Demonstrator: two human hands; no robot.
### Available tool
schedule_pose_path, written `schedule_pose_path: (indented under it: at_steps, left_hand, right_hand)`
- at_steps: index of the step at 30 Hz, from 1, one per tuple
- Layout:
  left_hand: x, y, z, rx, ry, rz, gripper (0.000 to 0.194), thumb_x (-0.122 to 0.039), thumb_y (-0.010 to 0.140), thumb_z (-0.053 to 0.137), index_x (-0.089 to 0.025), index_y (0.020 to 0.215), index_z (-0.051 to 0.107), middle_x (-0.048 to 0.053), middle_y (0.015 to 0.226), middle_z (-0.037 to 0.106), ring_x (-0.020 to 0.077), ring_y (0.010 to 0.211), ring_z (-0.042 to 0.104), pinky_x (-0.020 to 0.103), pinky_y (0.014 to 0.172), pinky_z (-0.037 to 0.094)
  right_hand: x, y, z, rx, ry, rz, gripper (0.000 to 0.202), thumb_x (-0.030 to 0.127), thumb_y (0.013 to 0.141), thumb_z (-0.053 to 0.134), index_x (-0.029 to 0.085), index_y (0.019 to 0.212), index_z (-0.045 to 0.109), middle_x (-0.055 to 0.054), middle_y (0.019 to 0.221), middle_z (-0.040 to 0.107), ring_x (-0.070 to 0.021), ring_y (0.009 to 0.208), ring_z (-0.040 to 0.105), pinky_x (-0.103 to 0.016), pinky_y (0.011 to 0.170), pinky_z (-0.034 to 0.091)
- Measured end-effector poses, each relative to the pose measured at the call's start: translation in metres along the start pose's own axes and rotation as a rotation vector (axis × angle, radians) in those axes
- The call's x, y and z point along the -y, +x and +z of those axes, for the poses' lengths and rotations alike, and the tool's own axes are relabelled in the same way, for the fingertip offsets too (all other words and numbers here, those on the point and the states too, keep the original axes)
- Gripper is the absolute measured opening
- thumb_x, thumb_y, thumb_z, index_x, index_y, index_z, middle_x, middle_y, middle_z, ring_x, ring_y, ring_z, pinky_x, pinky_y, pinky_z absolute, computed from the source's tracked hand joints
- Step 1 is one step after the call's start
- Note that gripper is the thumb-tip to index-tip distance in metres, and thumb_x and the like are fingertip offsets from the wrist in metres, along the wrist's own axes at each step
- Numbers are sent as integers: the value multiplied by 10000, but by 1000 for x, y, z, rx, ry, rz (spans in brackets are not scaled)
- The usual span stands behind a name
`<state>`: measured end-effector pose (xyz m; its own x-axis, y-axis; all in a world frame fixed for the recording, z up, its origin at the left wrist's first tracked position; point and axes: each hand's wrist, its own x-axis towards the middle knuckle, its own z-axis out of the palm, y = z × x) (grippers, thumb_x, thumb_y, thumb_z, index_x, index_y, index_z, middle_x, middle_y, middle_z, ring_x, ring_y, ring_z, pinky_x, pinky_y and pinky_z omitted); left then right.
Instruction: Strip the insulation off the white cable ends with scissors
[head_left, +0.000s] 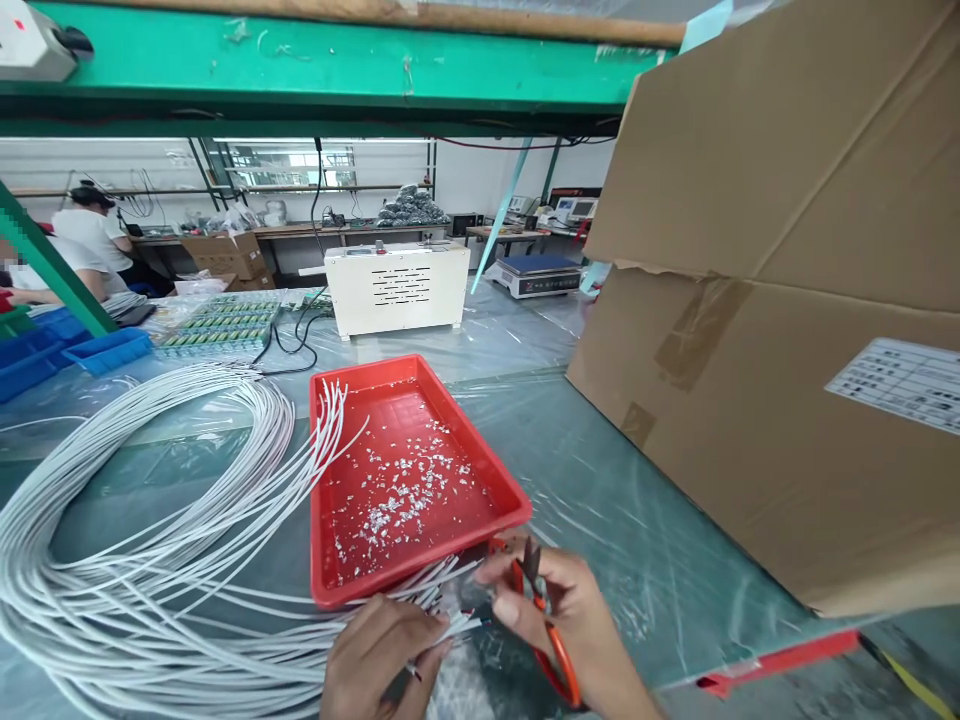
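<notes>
Table (637,520) with green top under clear plastic film, filling the lower frame; green metal beam (337,60) across the top. Two seated people, upper left.

Counts: one red rectangular plastic tray (360,582), centre, holding many silvery scraps (405,500) (too small to count); one cream slotted metal box (352,300) behind it; one scale with blue platform (536,268), upper centre-right; one large brown cardboard box (750,420), right, with one white printed label (900,380). White round cables (30,540), many and overlapping, looped at left; several ends lie over the tray's left rim.

Left hand (386,650): lower centre, fingers curled, pinching cable ends just below the tray. Right hand (574,600): beside it, gripping orange-handled cutters (555,650), dark blades upward; thumb near the cable tips, contact unclear.
</notes>
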<state>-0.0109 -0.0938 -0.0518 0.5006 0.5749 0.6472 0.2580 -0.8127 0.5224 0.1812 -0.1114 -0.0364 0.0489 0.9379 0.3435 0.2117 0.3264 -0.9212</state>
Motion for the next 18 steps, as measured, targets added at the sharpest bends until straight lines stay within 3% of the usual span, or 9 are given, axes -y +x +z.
schedule_pose_path:
  at_steps: [4,10,16,18]
  left_hand:
    - [-1,-4,1,12,17,29,253,-17,744,575,-150,960,586,63,742,659,153,650,602,238,577,491]
    - [-1,-10,1,41,9,10,208,-35,760,561,-156,924,600,54,743,647,140,641,580,232,563,473]
    - [-3,-16,4,6,23,82,276,7,736,558,-156,956,597,57,744,651,137,620,558,235,557,470]
    - [-4,-15,4,-2,19,75,273,9,738,557,-155,951,599,57,747,652,136,627,562,235,567,476]
  right_hand:
    - [-7,-13,14,-16,50,29,148,325,596,742,207,671,693,21,477,540,-175,588,489,-280,608,381]
    - [-1,-19,25,-35,73,156,182,273,635,726,167,522,630,8,504,533,-153,575,457,-274,625,362]
    - [-2,-29,34,2,559,474,372,445,703,653,167,523,485,64,447,362,-73,432,270,-211,442,214]
    - [-6,-30,37,-60,672,523,364,470,692,657,167,550,514,71,424,359,-71,417,277,-208,441,228]
